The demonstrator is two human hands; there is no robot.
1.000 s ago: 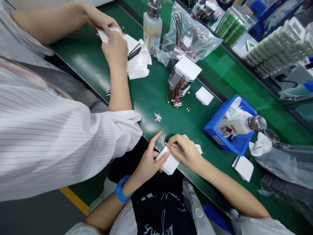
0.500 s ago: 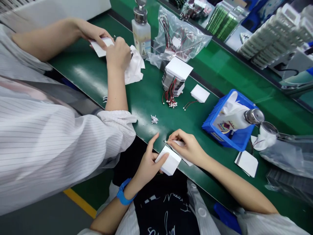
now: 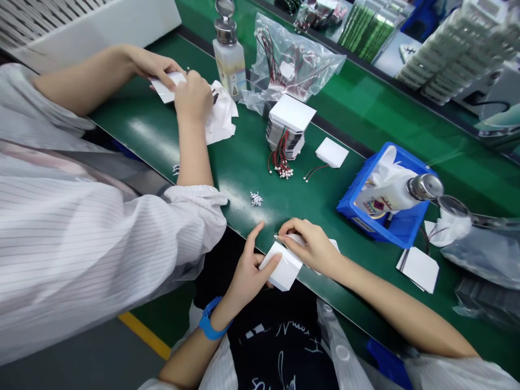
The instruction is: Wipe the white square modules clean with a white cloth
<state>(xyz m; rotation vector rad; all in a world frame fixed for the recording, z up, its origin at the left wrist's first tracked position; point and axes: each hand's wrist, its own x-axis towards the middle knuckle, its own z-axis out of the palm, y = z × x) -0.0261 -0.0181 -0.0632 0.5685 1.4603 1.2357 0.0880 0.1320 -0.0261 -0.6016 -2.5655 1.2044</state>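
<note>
My left hand (image 3: 254, 271), with a blue watch at its wrist, grips a flat white square panel (image 3: 286, 271) at the bench's front edge. Its thumb lies on the panel's face and the index finger sticks out. Just beyond the panel's upper corner, my right hand (image 3: 311, 244) is closed in a pinch. A thin, pale-tipped thing (image 3: 277, 236) pokes out from its fingertips, too small to name. White cloth or paper (image 3: 333, 245) lies under and beside this hand, partly hidden. A little pile of tiny white pieces (image 3: 255, 199) is on the bench ahead of both hands.
A stack of white panels (image 3: 291, 112) with red and black leads stands ahead, one single panel (image 3: 332, 153) beside it. A blue bin (image 3: 357, 216) holds a pump bottle (image 3: 390, 194). At left, a co-worker's hands (image 3: 193, 100) work over a white cloth (image 3: 220, 116).
The view has shifted slightly. Both my hands keep nearly the same pose around the panel, and more white cloth shows beyond my right hand.
</note>
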